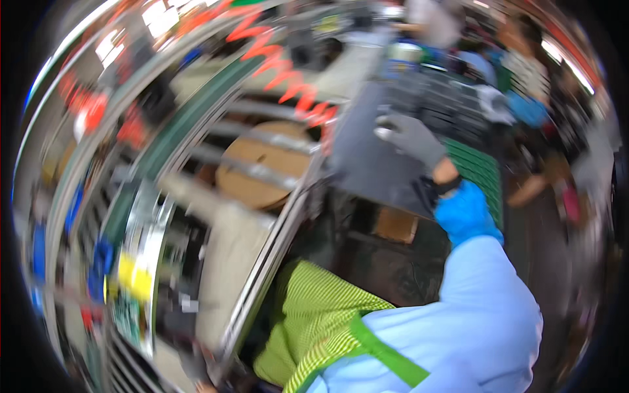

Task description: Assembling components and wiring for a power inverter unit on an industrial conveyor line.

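Observation:
My right hand [414, 139], in a grey glove, reaches over a dark grey tabletop [367, 157]. Its fingers point left and look stretched out. A pale patch shows at the fingertips, too blurred to tell whether it is glove or a small thing. Just beyond this hand lie stacked black trays or parts [445, 98]. A green ribbed mat or tray [481, 173] is beside my right wrist. At the lower edge, near a metal rail, a blurred grey-gloved shape with bare skin below it looks like my left hand [195, 365]; its fingers are smeared.
A conveyor frame with metal rails [262, 262] runs along my left. Behind it is a round brown disc [262, 164]. A coiled red hose [278, 69] hangs ahead. Under the table sits a brown box [396, 224]. Other people [524, 72] are at the far right.

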A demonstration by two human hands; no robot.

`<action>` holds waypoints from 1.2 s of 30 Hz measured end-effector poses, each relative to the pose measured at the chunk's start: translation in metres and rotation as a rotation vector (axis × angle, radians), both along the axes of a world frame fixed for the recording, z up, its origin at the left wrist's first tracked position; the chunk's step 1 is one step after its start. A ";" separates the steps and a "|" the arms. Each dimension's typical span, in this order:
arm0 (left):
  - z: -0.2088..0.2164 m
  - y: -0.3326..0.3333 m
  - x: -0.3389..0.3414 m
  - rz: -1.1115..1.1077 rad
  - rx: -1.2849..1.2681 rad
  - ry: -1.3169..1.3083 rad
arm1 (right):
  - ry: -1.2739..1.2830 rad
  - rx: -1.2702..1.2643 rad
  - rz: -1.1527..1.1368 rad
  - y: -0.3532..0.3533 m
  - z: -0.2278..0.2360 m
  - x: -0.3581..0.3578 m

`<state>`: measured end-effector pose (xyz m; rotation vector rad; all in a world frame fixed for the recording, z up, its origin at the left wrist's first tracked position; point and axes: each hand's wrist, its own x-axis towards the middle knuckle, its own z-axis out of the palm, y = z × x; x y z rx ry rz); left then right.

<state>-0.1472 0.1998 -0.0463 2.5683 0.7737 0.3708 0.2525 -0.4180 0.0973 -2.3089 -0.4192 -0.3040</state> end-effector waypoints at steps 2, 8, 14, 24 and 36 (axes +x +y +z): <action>0.002 -0.002 -0.007 0.112 -0.017 0.171 | 0.003 -0.109 0.251 0.054 -0.003 -0.010; 0.038 -0.107 -0.059 0.350 0.071 0.052 | 0.296 -0.082 0.818 0.222 -0.027 -0.091; 0.109 -0.205 -0.171 0.219 -0.159 0.211 | 0.019 -0.239 1.349 0.324 -0.031 -0.124; 0.188 -0.221 -0.452 1.228 0.043 0.205 | 0.065 -0.334 1.738 0.391 -0.023 -0.223; 0.106 -0.016 -0.542 0.973 -0.211 0.982 | 0.074 -0.412 1.800 0.419 -0.041 -0.272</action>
